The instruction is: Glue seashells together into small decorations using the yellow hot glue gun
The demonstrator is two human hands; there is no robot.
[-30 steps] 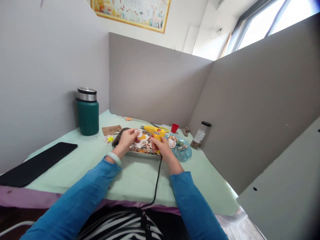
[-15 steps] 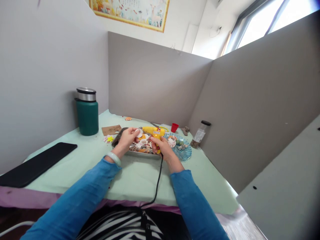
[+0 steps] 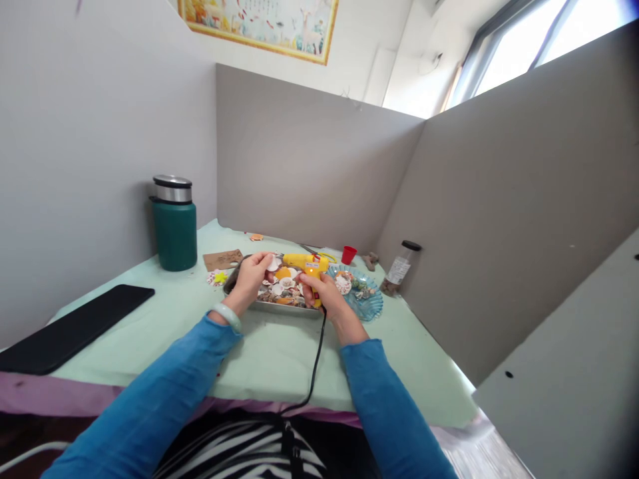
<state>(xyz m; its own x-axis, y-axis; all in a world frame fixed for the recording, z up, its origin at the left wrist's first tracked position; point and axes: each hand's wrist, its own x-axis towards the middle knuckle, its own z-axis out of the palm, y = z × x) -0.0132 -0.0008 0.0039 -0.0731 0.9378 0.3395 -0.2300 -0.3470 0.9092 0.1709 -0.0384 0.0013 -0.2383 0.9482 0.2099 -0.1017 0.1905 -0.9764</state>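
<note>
Since the earlier frame: slight shift only. Left hand (image 3: 249, 281) moves a touch, baring more of the white shell piece (image 3: 274, 263) it carries; glue gun (image 3: 301, 261) sits marginally closer to it.

Grip: left thumb and fingers pinch the white shell piece above the metal tray (image 3: 287, 308), on its 11 o'clock side. Right hand (image 3: 325, 293) is closed round the gun's handle at the tray's 2 o'clock, nozzle toward 9 o'clock, close by the piece; contact cannot be told. Trigger finger unclear. Black cord (image 3: 313, 369) drops from the handle toward 6 o'clock.

Progress: piece picked out and raised, gun in hand and aimed. No join shows; whether glue is on the piece cannot be made out. Loose shells (image 3: 286, 284) lie plentiful in the tray, apparently unused.

Seemingly assembled already: speckled round piece (image 3: 343, 285) on the blue plate (image 3: 372, 310), tray's 3 o'clock, and yellow star piece (image 3: 218, 277), just off its 9 o'clock edge. Judged early within the present piece: the held shell remains unattached.

Further out: red cup (image 3: 349, 255) at 2 o'clock, green flask (image 3: 174, 233) at 10.
</note>
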